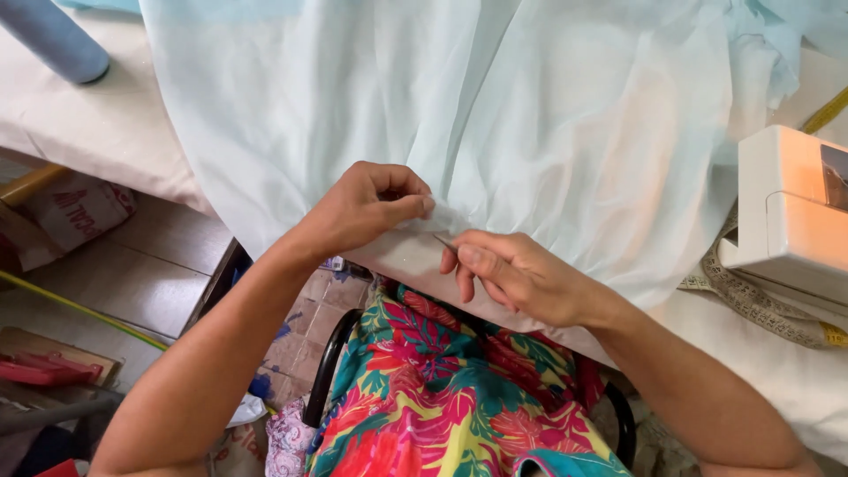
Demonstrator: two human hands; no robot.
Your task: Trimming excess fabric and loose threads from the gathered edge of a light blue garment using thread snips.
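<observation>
While left hand (367, 208) fingers pinch pale blue fabric (495, 132), right hand (512, 274) fingers hold needle (444, 242).

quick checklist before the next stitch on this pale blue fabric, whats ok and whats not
1. Fabric pinched firmly: ok. The left hand grips a fold of the pale blue fabric at its edge.
2. Needle held: ok. The right hand holds a thin needle between its fingertips, tip toward the pinched fold.
3. Left fingertips out of the needle's way: cannot tell; they sit very close to the tip.
4. Thread on the needle: cannot tell, too fine to see.
5. Fabric supported: ok. It drapes from the table down to the lap.
6. Sewing machine away from the hands: ok, it stands off to the right.
</observation>
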